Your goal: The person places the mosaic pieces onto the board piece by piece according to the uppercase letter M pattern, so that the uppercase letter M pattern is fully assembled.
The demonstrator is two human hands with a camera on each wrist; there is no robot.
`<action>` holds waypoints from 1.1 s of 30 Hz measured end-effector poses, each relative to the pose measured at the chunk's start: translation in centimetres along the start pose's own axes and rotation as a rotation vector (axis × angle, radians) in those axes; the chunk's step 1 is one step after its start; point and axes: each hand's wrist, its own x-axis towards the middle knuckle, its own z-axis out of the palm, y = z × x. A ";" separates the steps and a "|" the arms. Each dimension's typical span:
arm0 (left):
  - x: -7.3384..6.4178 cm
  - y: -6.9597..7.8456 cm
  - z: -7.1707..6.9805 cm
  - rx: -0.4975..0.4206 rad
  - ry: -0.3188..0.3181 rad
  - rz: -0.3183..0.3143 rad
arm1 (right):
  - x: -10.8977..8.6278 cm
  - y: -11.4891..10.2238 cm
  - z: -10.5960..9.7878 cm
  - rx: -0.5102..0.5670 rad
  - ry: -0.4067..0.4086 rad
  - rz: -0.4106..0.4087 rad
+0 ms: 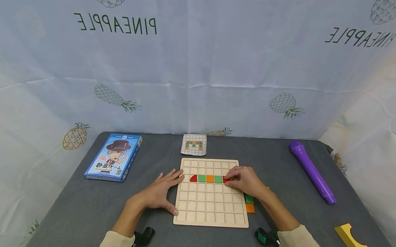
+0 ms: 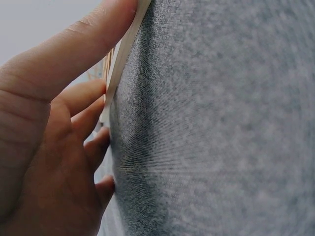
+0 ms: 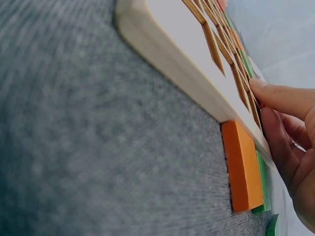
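The board (image 1: 210, 203) was pale wood, square with rounded corners, its face cut into a grid of shallow cells by raised ribs. A row ran across its upper part: a red piece (image 1: 193, 178) with one curved side, then a green square (image 1: 201, 178), an orange square (image 1: 210, 178) and a second green square (image 1: 218, 179). At the row's right end the right hand (image 1: 247, 180) pinched another red piece (image 1: 225, 179) between thumb and fingertips, hiding most of its shape. The left hand (image 1: 162, 190) was spread wide along the board's left edge, thumb low, fingertips higher.

The left wrist view gave the board's thin side, with the thumb against it and the lower fingers beside the weave of the grey cloth (image 1: 73, 215). The right wrist view showed the board's smooth, thick rim and the flat-sided depth of an orange tile (image 3: 241, 167) just beside its right edge, next to a green tile (image 3: 264, 184); from the head, the right arm partly covered that side.

Beyond the board's far edge, near it, lay a patterned card (image 1: 193, 144). Broad stretches of cloth parted the board from the glossy blue box (image 1: 114, 157) on its left and the purple tube (image 1: 312, 172) on its right.
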 end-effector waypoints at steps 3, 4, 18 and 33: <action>0.0 0.0 0.0 -0.002 -0.002 0.001 | 0.0 0.0 0.0 -0.002 -0.004 0.001; 0.0 0.0 0.0 -0.001 -0.002 0.002 | -0.1 0.0 0.0 -0.003 -0.004 0.001; 0.1 0.0 -0.1 0.001 -0.007 -0.010 | -0.6 0.5 -1.2 0.130 -0.008 -0.003; 0.1 -0.2 0.0 0.003 -0.006 0.001 | -3.9 1.7 -5.1 0.041 0.010 -0.016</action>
